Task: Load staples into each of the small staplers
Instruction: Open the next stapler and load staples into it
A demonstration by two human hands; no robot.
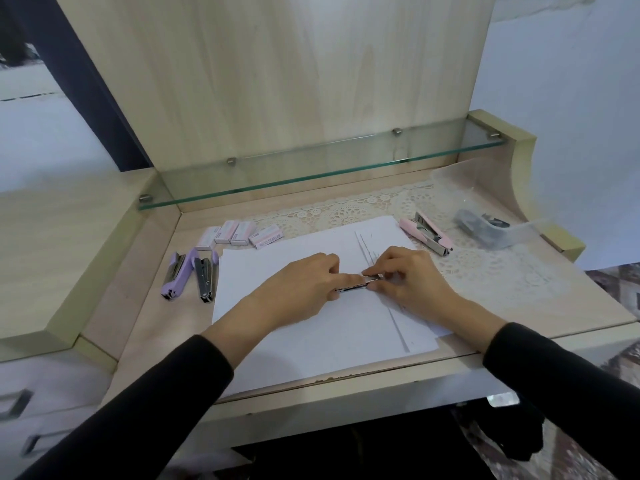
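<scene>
Your left hand [304,282] grips the small silver metal stapler [351,286], steadying it on the white paper sheet [311,344], while your right hand [410,282] pinches its tip, likely feeding staples.

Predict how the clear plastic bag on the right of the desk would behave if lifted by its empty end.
Probably floppy: the plastic bag looks thin and creased. The grey stapler inside would likely slide and hang low. Pushed on the lace mat, it should drag, not roll.

Snug, plain black long sleeves: the left sleeve [156,410] ends just behind the left grip [301,289], the right sleeve [561,375] behind the right grip [412,282].
</scene>
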